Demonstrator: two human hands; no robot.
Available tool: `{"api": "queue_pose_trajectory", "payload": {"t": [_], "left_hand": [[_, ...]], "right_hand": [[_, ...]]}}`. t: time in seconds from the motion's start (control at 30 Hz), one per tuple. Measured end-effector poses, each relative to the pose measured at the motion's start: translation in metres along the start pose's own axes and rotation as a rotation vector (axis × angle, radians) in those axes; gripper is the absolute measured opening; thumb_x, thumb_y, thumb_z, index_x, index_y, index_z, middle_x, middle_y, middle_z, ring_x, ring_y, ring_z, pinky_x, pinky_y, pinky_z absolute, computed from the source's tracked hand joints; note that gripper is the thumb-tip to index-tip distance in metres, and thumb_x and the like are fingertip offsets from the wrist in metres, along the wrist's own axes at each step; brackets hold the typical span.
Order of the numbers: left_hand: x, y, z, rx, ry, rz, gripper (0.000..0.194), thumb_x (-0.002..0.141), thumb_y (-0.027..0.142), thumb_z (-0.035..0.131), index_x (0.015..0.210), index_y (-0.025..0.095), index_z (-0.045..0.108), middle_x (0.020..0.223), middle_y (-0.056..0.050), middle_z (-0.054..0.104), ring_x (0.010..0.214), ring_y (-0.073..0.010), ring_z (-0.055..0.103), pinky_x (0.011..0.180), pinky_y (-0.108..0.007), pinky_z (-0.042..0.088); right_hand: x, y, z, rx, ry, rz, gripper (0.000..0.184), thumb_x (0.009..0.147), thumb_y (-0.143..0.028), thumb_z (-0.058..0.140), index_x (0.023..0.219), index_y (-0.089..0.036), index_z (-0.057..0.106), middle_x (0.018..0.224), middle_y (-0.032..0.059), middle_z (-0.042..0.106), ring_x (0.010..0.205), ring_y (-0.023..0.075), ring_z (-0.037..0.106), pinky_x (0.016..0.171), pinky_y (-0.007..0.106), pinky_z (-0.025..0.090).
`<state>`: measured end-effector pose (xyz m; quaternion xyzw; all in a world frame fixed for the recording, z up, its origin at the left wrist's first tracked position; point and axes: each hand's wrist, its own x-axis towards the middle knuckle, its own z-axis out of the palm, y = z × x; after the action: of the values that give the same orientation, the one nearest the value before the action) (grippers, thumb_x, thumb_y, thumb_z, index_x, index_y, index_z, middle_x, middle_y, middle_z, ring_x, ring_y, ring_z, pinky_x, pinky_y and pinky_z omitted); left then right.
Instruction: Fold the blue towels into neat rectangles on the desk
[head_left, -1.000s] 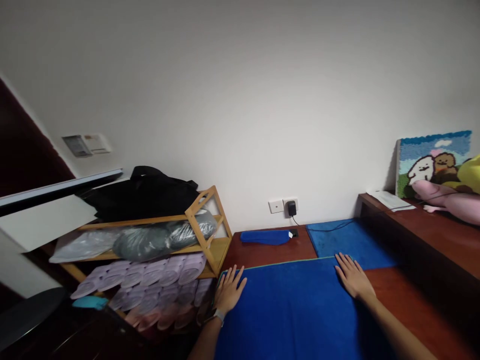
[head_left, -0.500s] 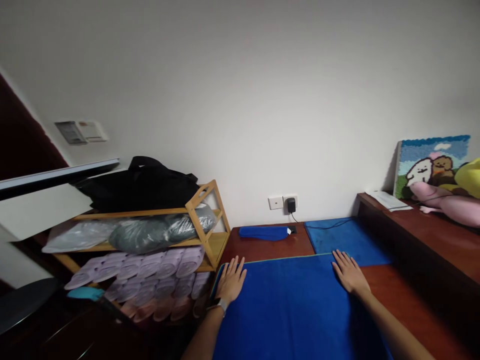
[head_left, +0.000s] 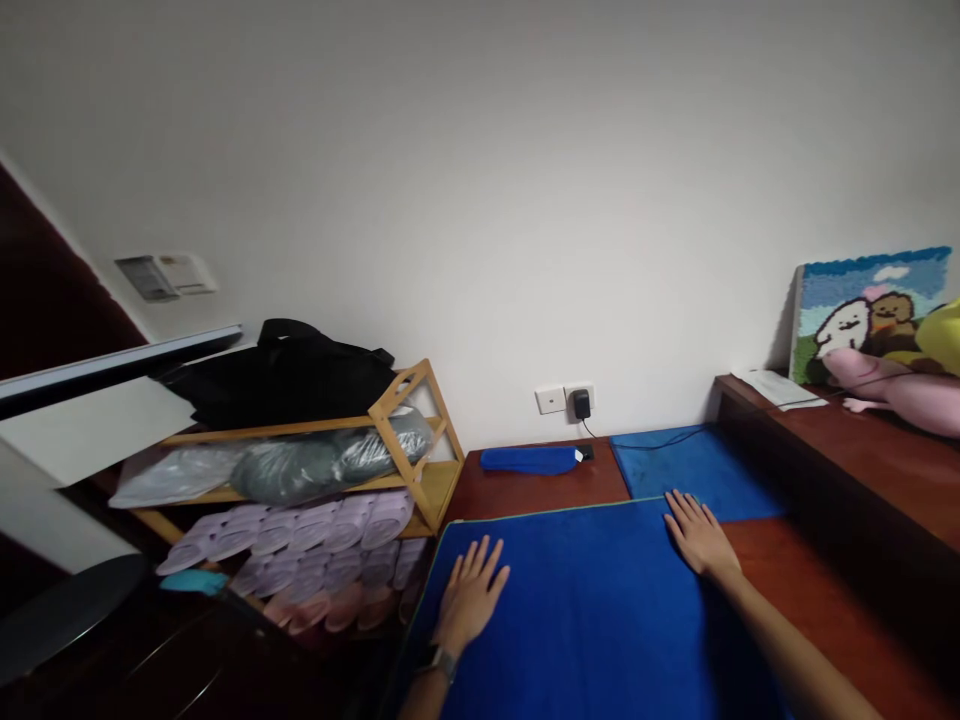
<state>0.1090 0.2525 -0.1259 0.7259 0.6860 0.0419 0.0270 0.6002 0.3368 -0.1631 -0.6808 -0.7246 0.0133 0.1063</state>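
Observation:
A large blue cloth (head_left: 585,600) with a thin green edge lies spread over the reddish-brown wooden surface. My left hand (head_left: 471,595), with a watch on its wrist, rests flat on the cloth's left part, fingers spread, a little in from the far left corner. At the far right corner my right hand (head_left: 699,532) lies palm down, its fingers stretched across the green edge. Beyond the far edge sit a folded blue cloth (head_left: 531,460) and, to its right, a second flat blue cloth (head_left: 686,470). Neither hand grips anything.
A wooden rack (head_left: 431,495) on the left holds lilac slippers (head_left: 330,525), plastic-wrapped bundles and a black bag (head_left: 292,375). A charger (head_left: 581,403) in the wall socket trails a cable. The raised ledge on the right bears papers (head_left: 780,388), a picture (head_left: 870,315) and a pink plush toy (head_left: 892,390).
My left hand has slid from the cloth's far left corner nearer to me and slightly rightward, uncovering that corner. My right hand stays at the far right corner. The view has shifted slightly.

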Motion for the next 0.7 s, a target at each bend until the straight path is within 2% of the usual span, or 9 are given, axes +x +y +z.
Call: {"api": "queue_pose_trajectory", "payload": {"t": [0.07, 0.13, 0.3, 0.4, 0.47, 0.53, 0.6, 0.67, 0.7], "left_hand": [[-0.011, -0.037, -0.004, 0.034, 0.023, -0.060, 0.062, 0.107, 0.056, 0.035, 0.163, 0.030, 0.035, 0.172, -0.007, 0.029, 0.159, -0.0298, 0.027, 0.129, -0.056, 0.025], [-0.018, -0.056, -0.004, 0.041, 0.061, -0.053, 0.062, 0.107, 0.056, 0.035, 0.163, 0.030, 0.035, 0.172, -0.007, 0.030, 0.159, -0.0283, 0.027, 0.129, -0.054, 0.025], [-0.022, -0.053, 0.000, 0.036, 0.111, -0.031, 0.063, 0.107, 0.059, 0.034, 0.163, 0.032, 0.036, 0.171, -0.005, 0.033, 0.159, -0.0274, 0.028, 0.129, -0.052, 0.024], [-0.022, -0.049, -0.001, 0.031, 0.128, -0.037, 0.063, 0.106, 0.060, 0.034, 0.163, 0.032, 0.037, 0.172, -0.005, 0.032, 0.159, -0.0278, 0.029, 0.129, -0.052, 0.024], [-0.022, -0.049, -0.001, 0.018, 0.135, -0.037, 0.063, 0.106, 0.060, 0.034, 0.163, 0.032, 0.037, 0.172, -0.006, 0.032, 0.159, -0.0278, 0.029, 0.129, -0.052, 0.023], [-0.021, -0.050, 0.000, 0.006, 0.139, -0.036, 0.064, 0.106, 0.060, 0.035, 0.162, 0.031, 0.038, 0.172, -0.006, 0.033, 0.159, -0.0279, 0.029, 0.129, -0.052, 0.022], [-0.020, -0.051, 0.003, 0.000, 0.146, -0.041, 0.064, 0.105, 0.060, 0.037, 0.162, 0.030, 0.039, 0.171, -0.006, 0.034, 0.159, -0.0280, 0.029, 0.130, -0.052, 0.022], [-0.017, -0.052, 0.005, -0.002, 0.156, -0.047, 0.064, 0.105, 0.060, 0.038, 0.161, 0.031, 0.041, 0.171, -0.006, 0.034, 0.159, -0.0280, 0.029, 0.130, -0.052, 0.021], [-0.016, -0.052, 0.006, -0.002, 0.159, -0.048, 0.063, 0.104, 0.059, 0.038, 0.161, 0.031, 0.041, 0.171, -0.006, 0.034, 0.159, -0.0278, 0.029, 0.130, -0.052, 0.021]], "right_hand": [[-0.001, 0.000, 0.002, 0.000, 0.001, 0.000, 0.071, 0.103, -0.051, 0.019, 0.165, -0.018, 0.033, 0.171, 0.0041, 0.030, 0.159, 0.0253, 0.026, 0.130, 0.049, 0.020], [-0.002, 0.000, 0.002, -0.006, -0.007, 0.001, 0.071, 0.103, -0.050, 0.018, 0.165, -0.018, 0.032, 0.172, 0.0039, 0.029, 0.160, 0.0253, 0.026, 0.130, 0.049, 0.020], [-0.006, -0.004, -0.011, -0.021, -0.040, 0.012, 0.071, 0.102, -0.047, 0.020, 0.165, -0.016, 0.031, 0.171, 0.0059, 0.030, 0.160, 0.0261, 0.026, 0.130, 0.050, 0.019], [-0.010, -0.018, -0.025, -0.029, -0.039, 0.051, 0.070, 0.102, -0.042, 0.022, 0.164, -0.011, 0.035, 0.171, 0.0106, 0.031, 0.160, 0.0305, 0.025, 0.130, 0.053, 0.017], [-0.018, -0.042, -0.031, -0.040, -0.018, 0.065, 0.071, 0.103, -0.042, 0.021, 0.163, -0.007, 0.034, 0.171, 0.0148, 0.029, 0.160, 0.0335, 0.022, 0.130, 0.055, 0.013], [-0.029, -0.080, -0.029, -0.042, -0.007, 0.012, 0.071, 0.105, -0.046, 0.020, 0.164, -0.009, 0.032, 0.172, 0.0129, 0.026, 0.161, 0.0309, 0.020, 0.131, 0.051, 0.013], [-0.045, -0.127, -0.020, -0.014, -0.027, -0.125, 0.070, 0.106, -0.054, 0.020, 0.165, -0.018, 0.033, 0.172, 0.0049, 0.027, 0.161, 0.0241, 0.021, 0.132, 0.043, 0.016], [-0.061, -0.169, -0.009, 0.112, -0.049, -0.286, 0.071, 0.107, -0.058, 0.019, 0.165, -0.019, 0.032, 0.171, 0.0069, 0.027, 0.160, 0.0261, 0.024, 0.131, 0.049, 0.020], [-0.067, -0.185, -0.004, 0.154, -0.063, -0.319, 0.072, 0.107, -0.059, 0.019, 0.165, -0.020, 0.032, 0.171, 0.0075, 0.027, 0.159, 0.0265, 0.025, 0.130, 0.050, 0.021]]}}
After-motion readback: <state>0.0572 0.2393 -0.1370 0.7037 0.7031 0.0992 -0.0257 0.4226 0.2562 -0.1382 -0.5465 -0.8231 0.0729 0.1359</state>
